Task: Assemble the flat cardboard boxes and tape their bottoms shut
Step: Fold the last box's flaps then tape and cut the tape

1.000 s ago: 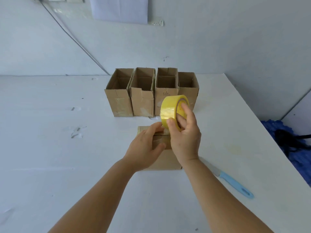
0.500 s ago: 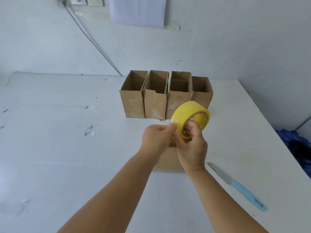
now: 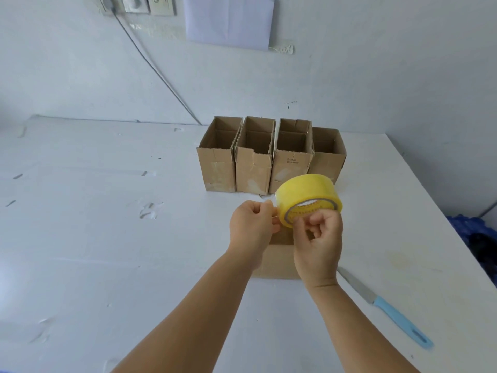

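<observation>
Nearest: two bare forearms reach in from the lower edge over the white bench (image 3: 80, 238).

Knife (image 3: 387, 308): blue handle, flat on the bench to the right of the arms, untouched.

Box in work (image 3: 277, 261): brown cardboard, on the bench just under both hands, largely hidden by them; whether its bottom flaps are already taped cannot be told.

Right hand (image 3: 318, 242): fingers curled through and round the core of the yellow tape roll (image 3: 309, 196), holding it clear above the box.

Left hand (image 3: 254, 224): thumb and fingers pinched together at the roll's left edge, apparently on the free end of the tape; the strip itself is too thin and clear to be sure.

Change: a second ago the left hand lay on the box with the roll close above it; both hands have since lifted. Judged meaning: a fresh length is being started, so taping of this box is not finished.

Farthest: four assembled boxes (image 3: 271, 154), upright with open tops, in a row side by side at the wall.
</observation>
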The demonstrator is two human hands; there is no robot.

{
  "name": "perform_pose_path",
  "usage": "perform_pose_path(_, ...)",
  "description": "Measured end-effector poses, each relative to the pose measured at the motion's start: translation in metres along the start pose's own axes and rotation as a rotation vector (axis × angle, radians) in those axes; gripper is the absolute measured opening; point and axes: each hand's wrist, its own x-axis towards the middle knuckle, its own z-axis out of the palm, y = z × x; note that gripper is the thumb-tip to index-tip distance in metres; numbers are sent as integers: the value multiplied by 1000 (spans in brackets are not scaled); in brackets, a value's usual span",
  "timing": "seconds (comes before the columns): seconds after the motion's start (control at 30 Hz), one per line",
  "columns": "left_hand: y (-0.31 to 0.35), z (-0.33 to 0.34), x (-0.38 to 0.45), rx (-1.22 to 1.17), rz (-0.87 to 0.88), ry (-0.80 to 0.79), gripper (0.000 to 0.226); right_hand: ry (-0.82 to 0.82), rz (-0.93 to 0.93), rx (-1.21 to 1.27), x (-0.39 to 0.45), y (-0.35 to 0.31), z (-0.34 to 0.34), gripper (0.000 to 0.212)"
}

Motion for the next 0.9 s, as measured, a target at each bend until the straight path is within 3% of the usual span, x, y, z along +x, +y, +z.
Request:
perform_pose_path(0.17, 0, -12, 12, 9, 16, 104, 14, 78, 126, -15, 7, -2, 2, 46)
perform_pose_path(0.33, 2, -18, 12, 127, 78, 113, 15, -171, 279, -130, 17, -4, 4, 74)
perform_pose_path(0.57, 8, -26, 17, 323, 189, 143, 15, -346, 242, -374, 26, -3, 1, 42)
perform_pose_path(0.73, -5, -34, 20, 263, 66, 118, 15, -385, 142, -602, 28, -3, 9, 41)
perform_pose_path(0.9, -10, -39, 26, 131, 21, 49, 18, -534, 219, -519, 37, 0, 10, 52)
